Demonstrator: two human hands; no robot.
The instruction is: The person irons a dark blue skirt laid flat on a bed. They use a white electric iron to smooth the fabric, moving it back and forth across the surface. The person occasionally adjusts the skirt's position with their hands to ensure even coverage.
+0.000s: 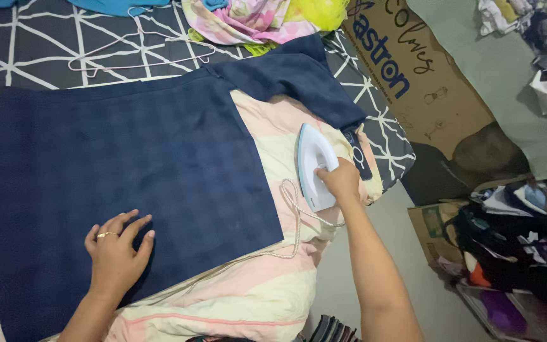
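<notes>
A dark blue checked garment [134,171] lies spread flat on a pink and cream striped cloth [267,291] over a bed. My left hand [117,249], with a ring on one finger, presses flat on the garment's near edge, fingers apart. My right hand [339,179] grips the handle of a white and light blue iron [312,158], which rests on the striped cloth just right of the garment, below its sleeve [299,79]. The iron's white braided cord [295,218] loops along the cloth toward the near edge.
A pink wire hanger [137,54] lies on the black and white patterned bedsheet [26,44] at the back. Colourful clothes [254,19] are heaped beyond it. A cardboard box [413,69] leans at the right, with piles of clothes [520,234] on the floor.
</notes>
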